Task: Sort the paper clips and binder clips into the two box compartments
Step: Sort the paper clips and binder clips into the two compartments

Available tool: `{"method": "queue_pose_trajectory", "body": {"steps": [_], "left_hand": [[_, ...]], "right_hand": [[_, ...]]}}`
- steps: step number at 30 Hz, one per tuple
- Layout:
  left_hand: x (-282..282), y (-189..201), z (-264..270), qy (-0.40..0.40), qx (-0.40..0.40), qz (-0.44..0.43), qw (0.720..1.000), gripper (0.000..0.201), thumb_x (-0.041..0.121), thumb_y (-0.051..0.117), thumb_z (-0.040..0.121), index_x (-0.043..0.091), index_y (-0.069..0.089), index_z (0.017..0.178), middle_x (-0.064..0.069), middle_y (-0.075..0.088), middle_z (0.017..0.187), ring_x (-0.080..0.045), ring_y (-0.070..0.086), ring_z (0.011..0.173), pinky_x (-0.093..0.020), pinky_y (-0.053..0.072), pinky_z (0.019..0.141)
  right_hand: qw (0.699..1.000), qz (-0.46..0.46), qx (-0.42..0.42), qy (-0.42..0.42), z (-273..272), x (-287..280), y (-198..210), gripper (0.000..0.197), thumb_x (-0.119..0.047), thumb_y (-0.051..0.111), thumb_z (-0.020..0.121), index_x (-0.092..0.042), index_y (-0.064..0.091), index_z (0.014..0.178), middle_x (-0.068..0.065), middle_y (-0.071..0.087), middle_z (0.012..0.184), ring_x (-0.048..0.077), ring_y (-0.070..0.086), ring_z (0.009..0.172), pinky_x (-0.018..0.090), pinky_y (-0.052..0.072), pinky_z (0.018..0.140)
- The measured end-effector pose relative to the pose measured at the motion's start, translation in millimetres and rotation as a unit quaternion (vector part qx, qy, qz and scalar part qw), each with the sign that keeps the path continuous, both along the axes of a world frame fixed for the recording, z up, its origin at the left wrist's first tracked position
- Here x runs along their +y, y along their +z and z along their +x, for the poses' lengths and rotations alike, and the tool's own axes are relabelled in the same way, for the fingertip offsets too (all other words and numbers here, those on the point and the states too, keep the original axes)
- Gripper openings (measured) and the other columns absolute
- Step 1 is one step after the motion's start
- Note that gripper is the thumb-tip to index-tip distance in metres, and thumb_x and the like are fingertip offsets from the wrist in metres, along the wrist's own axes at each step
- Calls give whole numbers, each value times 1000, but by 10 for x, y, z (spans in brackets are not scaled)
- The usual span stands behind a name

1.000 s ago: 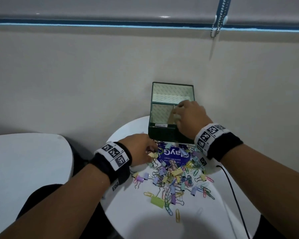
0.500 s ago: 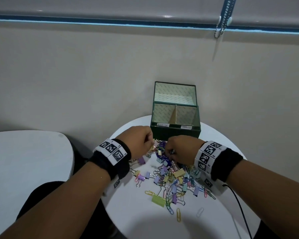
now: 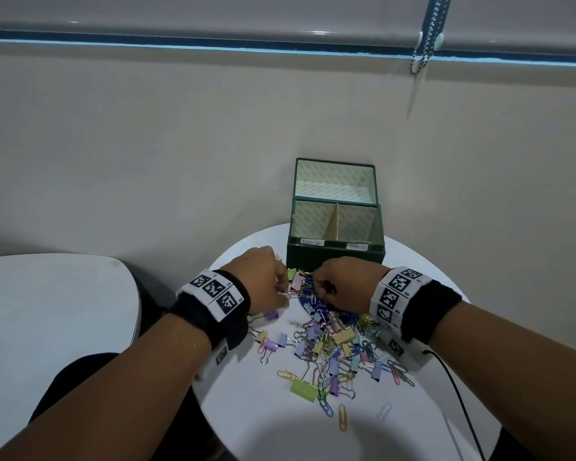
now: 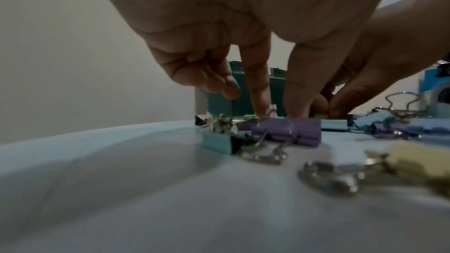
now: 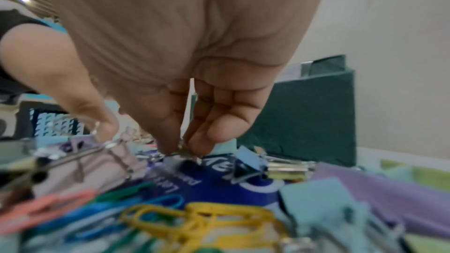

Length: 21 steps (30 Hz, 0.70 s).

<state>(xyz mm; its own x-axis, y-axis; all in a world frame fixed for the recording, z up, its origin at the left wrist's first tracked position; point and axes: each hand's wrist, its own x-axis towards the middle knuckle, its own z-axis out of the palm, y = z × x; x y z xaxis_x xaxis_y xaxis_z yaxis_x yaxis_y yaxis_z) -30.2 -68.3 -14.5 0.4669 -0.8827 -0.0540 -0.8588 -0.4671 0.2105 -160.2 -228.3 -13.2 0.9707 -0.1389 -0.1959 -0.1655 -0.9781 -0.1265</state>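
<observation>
I have both hands down at the far edge of the clip pile (image 3: 326, 344), right in front of the green box (image 3: 335, 257), so each pick has only a short lift to a compartment. The box stands at the back of the round white table (image 3: 246, 410) with its lid tipped up, and a divider splits it into left and right compartments, each with a small label on the front rim that I cannot read. Both look empty from the head view, so I judge the sorting has barely begun.

My left hand (image 3: 263, 277) points index finger and thumb down at a pink binder clip (image 3: 296, 282); the left wrist view shows the fingertips (image 4: 261, 107) reaching its wire handle behind a purple binder clip (image 4: 287, 132), but whether they have closed on it I cannot tell. My right hand (image 3: 343, 281) has its fingers (image 5: 209, 138) bunched together, pinching a small silvery wire piece, probably a binder clip handle, just above a blue printed card (image 5: 219, 186) that lies under the heap.

Paper clips (image 3: 342, 417) lie scattered toward my side, well apart from the box.
</observation>
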Motion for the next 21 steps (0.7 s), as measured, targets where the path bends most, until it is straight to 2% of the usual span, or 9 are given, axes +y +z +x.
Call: {"method": "queue_pose_trajectory", "body": {"steps": [2, 5, 8, 10, 11, 13, 16, 18, 21], "left_hand": [[-9, 1, 10, 12, 13, 12, 1000, 14, 35, 74, 80, 27, 74, 92, 13, 52, 85, -11, 54, 86, -24, 39, 71], [-20, -21, 23, 15, 22, 20, 999, 8, 27, 68, 83, 27, 71, 89, 11, 60, 85, -12, 58, 83, -24, 42, 68], [-14, -21, 53, 35, 4, -9, 999, 6, 32, 63, 85, 30, 67, 90, 10, 57, 91, -15, 59, 88, -27, 45, 72], [-7, -25, 102, 55, -11, -28, 998, 14, 36, 65, 86, 35, 67, 101, 7, 55, 100, -16, 58, 96, -27, 44, 77], [-6, -37, 121, 57, -16, -29, 998, 20, 36, 66, 86, 37, 67, 106, 6, 54, 105, -17, 57, 100, -28, 45, 79], [-8, -41, 118, 40, -18, -20, 999, 18, 34, 68, 83, 37, 70, 101, 6, 52, 103, -17, 56, 100, -29, 47, 78], [-3, -43, 50, -4, -1, 0, 1000, 10, 29, 71, 77, 31, 77, 85, 14, 53, 82, -10, 52, 93, -26, 45, 71], [-13, -45, 30, -13, 14, 5, 1000, 9, 24, 72, 75, 31, 78, 77, 17, 53, 71, -7, 50, 92, -24, 43, 65], [-32, -55, 22, -24, 0, 22, 999, 12, 20, 69, 75, 29, 74, 68, 15, 54, 71, -10, 50, 97, -24, 39, 59]], "right_hand": [[999, 13, 16, -25, -34, -40, 23, 19, -5, 57, 86, -24, 57, 81, -3, 65, 87, 20, 59, 83, 30, 48, 72], [999, 2, 40, -31, -67, -37, 65, 21, -5, 57, 80, -25, 62, 87, -2, 64, 92, 24, 62, 88, 35, 55, 77], [999, -27, 20, 4, -40, 15, 56, 36, -11, 61, 88, -35, 70, 112, -3, 61, 109, 20, 60, 100, 36, 55, 86], [999, -29, 13, 27, 8, 52, 10, 40, -14, 61, 94, -39, 68, 125, -4, 61, 117, 20, 59, 106, 33, 53, 90], [999, -30, 16, 30, 34, 62, -13, 39, -14, 61, 95, -37, 68, 125, -3, 62, 119, 21, 60, 108, 33, 53, 90], [999, -36, 16, 33, 73, 63, -30, 29, -12, 62, 93, -30, 72, 113, -1, 64, 112, 23, 62, 101, 32, 53, 84], [998, -55, 3, 39, 72, 63, -15, 9, -15, 60, 91, -21, 66, 90, 2, 62, 97, 23, 61, 87, 33, 54, 76], [998, -54, 8, 27, 45, 57, -15, 10, -18, 58, 92, -21, 57, 82, 4, 62, 95, 23, 60, 84, 35, 53, 76], [1000, 17, -3, -17, 10, 33, 22, 22, -14, 63, 82, -20, 46, 70, 4, 59, 81, 21, 52, 72, 31, 46, 65]]}}
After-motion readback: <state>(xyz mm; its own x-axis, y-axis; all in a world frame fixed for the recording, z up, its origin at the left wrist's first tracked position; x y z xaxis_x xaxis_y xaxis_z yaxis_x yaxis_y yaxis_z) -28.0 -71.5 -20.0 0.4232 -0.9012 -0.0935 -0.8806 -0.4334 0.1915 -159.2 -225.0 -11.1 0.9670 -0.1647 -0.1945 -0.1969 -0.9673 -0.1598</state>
